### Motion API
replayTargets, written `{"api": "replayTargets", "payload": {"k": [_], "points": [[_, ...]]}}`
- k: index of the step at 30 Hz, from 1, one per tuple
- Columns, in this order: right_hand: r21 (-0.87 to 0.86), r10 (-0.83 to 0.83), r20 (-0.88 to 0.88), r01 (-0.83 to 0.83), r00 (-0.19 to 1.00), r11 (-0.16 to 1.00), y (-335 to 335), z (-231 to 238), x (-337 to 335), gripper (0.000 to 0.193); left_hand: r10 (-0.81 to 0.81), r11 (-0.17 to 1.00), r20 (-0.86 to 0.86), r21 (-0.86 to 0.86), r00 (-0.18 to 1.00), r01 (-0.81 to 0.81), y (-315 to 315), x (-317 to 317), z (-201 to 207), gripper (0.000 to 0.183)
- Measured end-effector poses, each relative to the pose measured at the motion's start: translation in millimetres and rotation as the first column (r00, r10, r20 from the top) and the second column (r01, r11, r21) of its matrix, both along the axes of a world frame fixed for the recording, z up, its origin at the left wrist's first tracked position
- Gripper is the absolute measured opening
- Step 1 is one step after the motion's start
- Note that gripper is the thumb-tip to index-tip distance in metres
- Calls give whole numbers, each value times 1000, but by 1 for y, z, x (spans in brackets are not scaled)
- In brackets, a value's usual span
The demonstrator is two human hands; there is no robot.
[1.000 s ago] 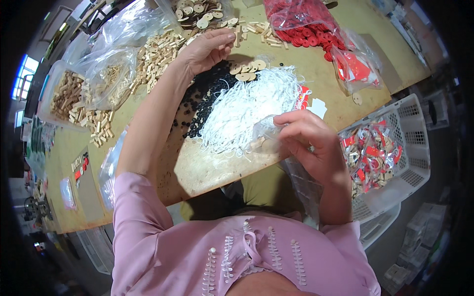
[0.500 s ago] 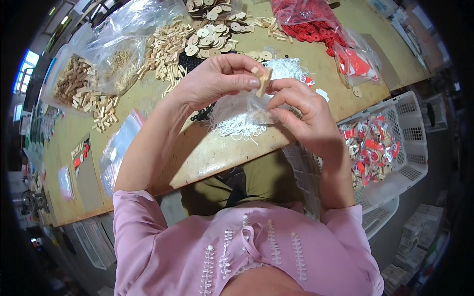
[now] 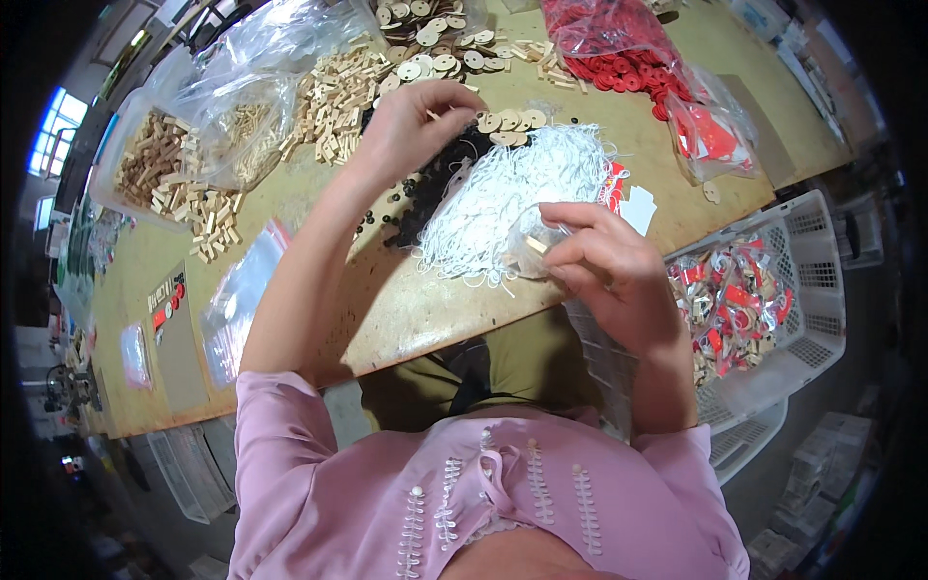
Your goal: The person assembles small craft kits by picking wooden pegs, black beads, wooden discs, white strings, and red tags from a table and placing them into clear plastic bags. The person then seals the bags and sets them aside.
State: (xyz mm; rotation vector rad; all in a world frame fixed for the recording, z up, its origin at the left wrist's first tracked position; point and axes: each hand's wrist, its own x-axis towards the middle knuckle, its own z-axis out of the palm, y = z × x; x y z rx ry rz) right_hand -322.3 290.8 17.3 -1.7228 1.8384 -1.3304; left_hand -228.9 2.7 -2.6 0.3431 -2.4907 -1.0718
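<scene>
My right hand [image 3: 614, 261] pinches a small clear plastic bag [image 3: 527, 253] with a pale wooden piece [image 3: 536, 245] inside. Under and behind the bag spreads a heap of white looped strings [image 3: 512, 193]. My left hand [image 3: 416, 128] reaches farther over the table, its fingers curled together beside a few thin wooden discs [image 3: 507, 122]. Whether anything sits between those fingertips is hidden. Small black beads [image 3: 416, 198] lie below the left hand, left of the strings.
Wooden sticks [image 3: 333, 101], more discs [image 3: 425, 63] and a bag of red discs [image 3: 619, 63] cover the far side. A bin of wooden blocks [image 3: 145, 174] and flat plastic bags [image 3: 237, 304] are left. A white basket [image 3: 812, 290] of filled bags stands right, beyond the table edge.
My hands have parted. The left has moved away from the bag toward the wooden discs; the wooden piece both hands were at now shows in the bag, held lower by the right.
</scene>
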Motion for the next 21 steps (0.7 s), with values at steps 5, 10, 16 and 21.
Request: {"api": "replayTargets", "payload": {"k": [5, 10, 16, 21], "points": [[-34, 31, 10, -30, 999, 999, 1, -1, -2, 17, 204, 883, 103, -448, 973, -138, -59, -58, -42, 21], [-37, 1, 61, 1, 998, 999, 5, -8, -5, 15, 284, 752, 211, -654, 935, -81, -59, -95, -57, 22], [-45, -45, 109, 50, 993, 998, 4, -7, -6, 16, 116, 888, 135, -458, 984, -42, -71, -101, -47, 26], [-30, -45, 139, 50, 989, 998, 2, -9, -3, 14, 114, 732, 297, -670, 948, 122, -94, -118, -61, 21]]}}
